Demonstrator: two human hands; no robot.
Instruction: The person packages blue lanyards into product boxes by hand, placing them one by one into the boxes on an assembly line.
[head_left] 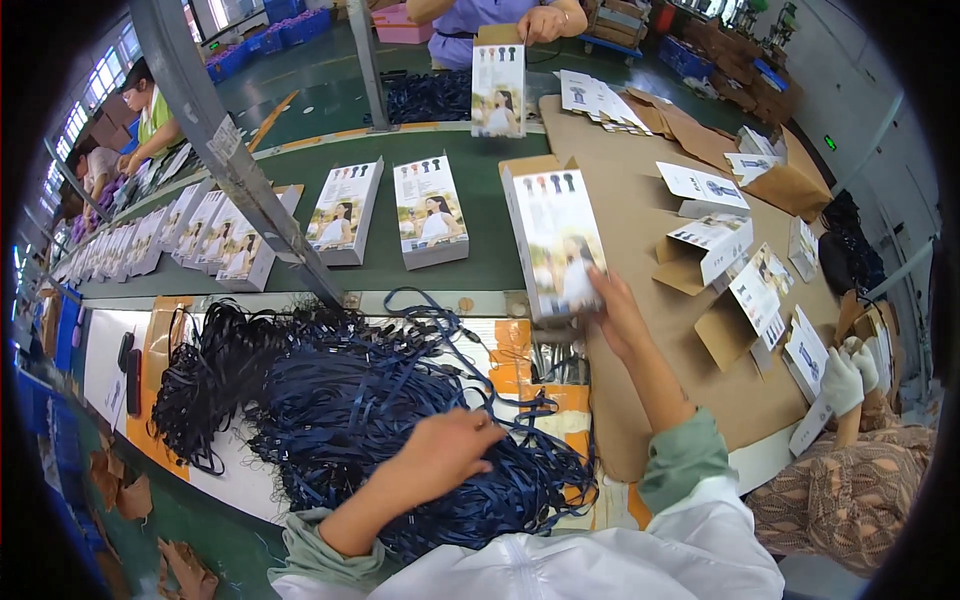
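"Box first: where is it?"

"The white box (552,240) is in the right hand (613,305), which is closed round its near right corner, out where the green surface (485,220) meets the brown cardboard sheet (630,390). I can't tell whether it rests or hangs."

"What could go wrong there?"

"Held at one corner, it could twist or dent. Its far flap (530,164) stands open, so tipping that end down could let any contents slide out; I can't see inside."

"And the left hand (440,455)?"

"Over the navy straps (340,390) on the near bench (232,482), fingers loosely curled. Whether it pinches one, I can't tell. They lie heaped and crossed, so pulling one could drag several."

"Farther off?"

"A co-worker (456,42) holds another box (498,95) just beyond; a far swing could knock the two together. On the right, opened cartons (757,300) crowd close, and a stray elbow could topple them."
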